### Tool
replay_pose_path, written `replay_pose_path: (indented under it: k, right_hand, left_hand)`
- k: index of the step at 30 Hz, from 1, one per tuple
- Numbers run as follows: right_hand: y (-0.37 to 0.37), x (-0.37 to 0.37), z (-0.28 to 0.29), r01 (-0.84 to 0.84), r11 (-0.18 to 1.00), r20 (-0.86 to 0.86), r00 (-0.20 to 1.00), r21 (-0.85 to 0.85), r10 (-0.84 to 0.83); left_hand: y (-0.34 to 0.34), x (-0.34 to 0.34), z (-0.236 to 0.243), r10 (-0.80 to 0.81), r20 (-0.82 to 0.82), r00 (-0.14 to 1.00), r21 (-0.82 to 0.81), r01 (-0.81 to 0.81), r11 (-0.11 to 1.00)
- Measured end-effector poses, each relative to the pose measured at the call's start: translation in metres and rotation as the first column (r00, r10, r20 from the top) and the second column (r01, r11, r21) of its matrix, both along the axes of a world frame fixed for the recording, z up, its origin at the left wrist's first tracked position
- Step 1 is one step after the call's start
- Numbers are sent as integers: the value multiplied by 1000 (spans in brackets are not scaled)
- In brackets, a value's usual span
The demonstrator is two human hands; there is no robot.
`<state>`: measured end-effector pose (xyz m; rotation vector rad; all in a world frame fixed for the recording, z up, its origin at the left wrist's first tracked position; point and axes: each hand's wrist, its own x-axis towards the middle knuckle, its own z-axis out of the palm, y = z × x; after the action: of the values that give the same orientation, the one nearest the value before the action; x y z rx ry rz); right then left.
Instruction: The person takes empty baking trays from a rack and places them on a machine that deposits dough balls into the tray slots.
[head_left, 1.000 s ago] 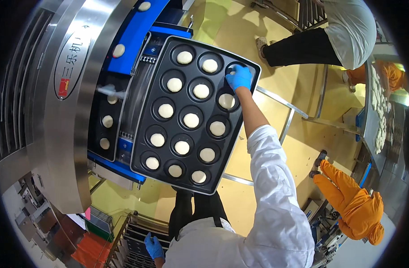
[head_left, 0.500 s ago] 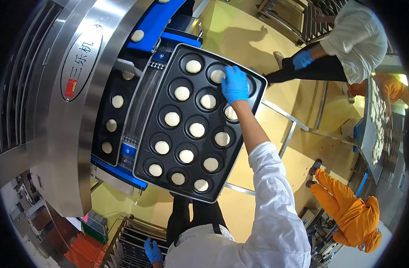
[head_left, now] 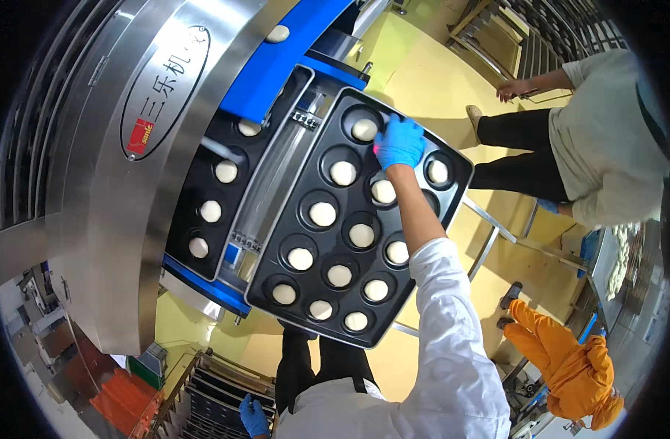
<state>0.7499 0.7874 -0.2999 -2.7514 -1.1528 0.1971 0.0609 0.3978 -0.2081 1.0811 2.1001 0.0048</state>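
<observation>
My right hand [head_left: 399,143], in a blue glove, is over the upper part of a dark baking tray [head_left: 358,212]. Its fingers curl down into a round cup, hiding their tips and whatever they hold or touch. Round white dough pieces [head_left: 361,235] sit one to a cup in the tray's visible cups. One dough piece [head_left: 364,130] lies just left of the hand; another dough piece [head_left: 437,172] is to its right. Low beside my body, my left hand [head_left: 254,417], also gloved in blue, hangs with loose fingers apart and nothing visible in it.
At left stands a steel machine [head_left: 93,241] with a blue conveyor belt [head_left: 280,66]. Beneath it, another tray [head_left: 185,212] carries dough. A co-worker in white [head_left: 605,146] stands at upper right, one in orange [head_left: 569,366] at lower right. A tray rack [head_left: 210,402] is behind my left hand.
The view has shifted, so tray and machine appear farther right and lower. Over the tray, my right hand has moved left to the neighbouring cup. The white-clad co-worker has changed position.
</observation>
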Motion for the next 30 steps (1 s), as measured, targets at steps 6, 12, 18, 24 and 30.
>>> replay_pose_path:
  k: [6, 12, 18, 24, 30]
  right_hand:
    - [29, -9, -35, -94, 995, -102, 991, -42, 90]
    - [34, 16, -45, -211, 965, -129, 973, -158, 191]
    - [-9, -9, 0, -304, 952, -17, 952, 47, 305]
    - [-75, -86, -20, -133, 991, -166, 977, 9, 133]
    - [-48, -73, -56, -248, 969, -142, 958, 24, 249]
  left_hand:
    - [-2, 4, 2, -62, -29, 998, -38, 61, 997]
    - [37, 51, 29, -14, -53, 999, -174, 4, 985]
    - [12, 22, 9, -74, -36, 997, -28, 73, 997]
    - [24, 22, 8, -172, -33, 985, -88, 169, 982]
    - [22, 14, -1, -233, -57, 971, 18, 234, 972]
